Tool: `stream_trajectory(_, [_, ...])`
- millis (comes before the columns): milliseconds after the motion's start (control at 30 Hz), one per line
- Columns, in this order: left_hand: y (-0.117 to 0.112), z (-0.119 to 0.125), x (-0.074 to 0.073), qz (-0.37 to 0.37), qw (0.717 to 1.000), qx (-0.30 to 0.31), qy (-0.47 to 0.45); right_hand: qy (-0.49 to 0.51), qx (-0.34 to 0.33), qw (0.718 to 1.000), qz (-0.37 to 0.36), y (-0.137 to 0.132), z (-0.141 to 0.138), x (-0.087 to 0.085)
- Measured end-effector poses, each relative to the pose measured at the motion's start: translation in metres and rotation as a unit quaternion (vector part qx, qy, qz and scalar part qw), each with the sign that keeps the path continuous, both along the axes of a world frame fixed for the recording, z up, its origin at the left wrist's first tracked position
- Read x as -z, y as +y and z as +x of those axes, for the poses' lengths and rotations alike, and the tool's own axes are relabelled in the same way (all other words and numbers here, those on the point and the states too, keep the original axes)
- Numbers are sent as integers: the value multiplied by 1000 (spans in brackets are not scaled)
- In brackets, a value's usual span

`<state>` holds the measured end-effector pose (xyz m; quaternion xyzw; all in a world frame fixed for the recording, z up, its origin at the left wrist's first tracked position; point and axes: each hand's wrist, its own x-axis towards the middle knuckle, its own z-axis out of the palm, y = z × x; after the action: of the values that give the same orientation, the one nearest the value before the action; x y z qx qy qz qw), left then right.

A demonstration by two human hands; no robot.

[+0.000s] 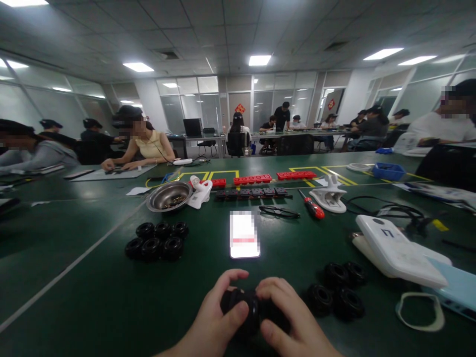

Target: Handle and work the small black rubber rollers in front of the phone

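My left hand [213, 322] and my right hand [293, 322] meet at the bottom centre, both closed round a small black round part [241, 307] that looks like a rubber wheel. Fingers and thumbs of both hands press on it. A cluster of several similar black wheels [156, 241] lies to the left on the green table [92, 297]. Another few black wheels [336, 290] lie just right of my right hand. A lit phone [244, 234] lies flat just beyond my hands.
Farther back are a metal bowl [168, 196], a red-handled screwdriver [312, 207], rows of red parts [253, 179] and black parts [253, 193], white clamps [329, 198], and white devices [397, 250] at right. Other people sit at tables on the left, right and behind.
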<state>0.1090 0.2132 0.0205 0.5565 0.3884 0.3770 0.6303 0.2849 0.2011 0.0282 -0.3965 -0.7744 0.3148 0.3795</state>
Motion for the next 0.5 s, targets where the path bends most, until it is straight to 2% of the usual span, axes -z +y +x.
stream_trajectory(67, [2,-1,3,15,999,19,30,-5,2,1000,8,0,0,0])
stream_trajectory(167, [5,-3,7,42,998,14,52,-8,-20,999,45,-1,2,1])
stream_trajectory(267, [5,-3,8,29,998,15,44,-6,-47,996,72,-2,2,3])
stream_trajectory(367, [3,-1,5,2,1000,11,19,-3,-34,999,40,-2,1,4])
stream_trajectory(500, [2,0,1,-9,999,-26,16,-7,3,1000,-6,-1,-1,2])
